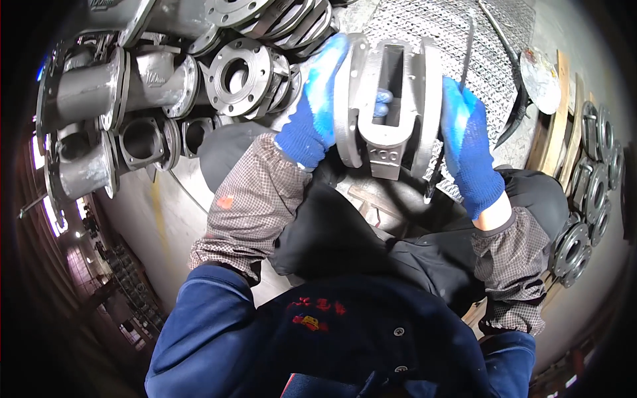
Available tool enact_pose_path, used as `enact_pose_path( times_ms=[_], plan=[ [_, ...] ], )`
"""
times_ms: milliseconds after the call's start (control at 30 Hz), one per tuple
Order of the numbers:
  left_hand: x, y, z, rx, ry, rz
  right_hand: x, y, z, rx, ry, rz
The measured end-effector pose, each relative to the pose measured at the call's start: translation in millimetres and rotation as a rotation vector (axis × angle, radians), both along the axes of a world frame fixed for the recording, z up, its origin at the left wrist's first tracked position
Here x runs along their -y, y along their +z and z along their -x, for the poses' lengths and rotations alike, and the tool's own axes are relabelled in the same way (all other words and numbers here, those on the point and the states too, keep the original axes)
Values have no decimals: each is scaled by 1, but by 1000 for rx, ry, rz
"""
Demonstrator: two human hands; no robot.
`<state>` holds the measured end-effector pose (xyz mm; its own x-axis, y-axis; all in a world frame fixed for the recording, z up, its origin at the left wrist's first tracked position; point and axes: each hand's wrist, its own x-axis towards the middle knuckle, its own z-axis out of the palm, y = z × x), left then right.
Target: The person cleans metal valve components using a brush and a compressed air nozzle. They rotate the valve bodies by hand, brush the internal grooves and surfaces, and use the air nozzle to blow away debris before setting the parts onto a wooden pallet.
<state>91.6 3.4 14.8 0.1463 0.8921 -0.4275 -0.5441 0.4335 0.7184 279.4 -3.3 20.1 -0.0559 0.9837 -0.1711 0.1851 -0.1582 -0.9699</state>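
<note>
A grey cast-metal valve body (390, 136) with a round flange on each side is held up in front of me, its rectangular slot facing me. My left hand (317, 109), in a blue glove, is closed on the left flange. My right hand (468, 142), gloved the same way, grips the right flange from its outer side. Blue glove fingertips show inside the slot; I cannot tell which hand they belong to. Most fingers are hidden behind the flanges.
Stacked grey flanged castings (86, 93) crowd the left, with a loose-looking flange piece (239, 77) at their near end. A textured metal sheet (494, 60) lies ahead, a dark hose (516, 99) along it. More flanged castings (592, 186) stand on wooden boards (556, 126) at right.
</note>
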Motion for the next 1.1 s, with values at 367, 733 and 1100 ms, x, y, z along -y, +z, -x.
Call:
enact_pose_path(
  times_ms=[367, 733, 1100],
  plan=[
    [7, -17, -9, -807, -37, -759, 11, 2, -17, 141, 86, 75],
    [30, 3, -49, -625, -128, -706, 66, -22, -58, 425, 127, -173],
    [17, 7, -68, -576, -301, -344, 58, -31, -71, 124, 30, 53]
  ],
)
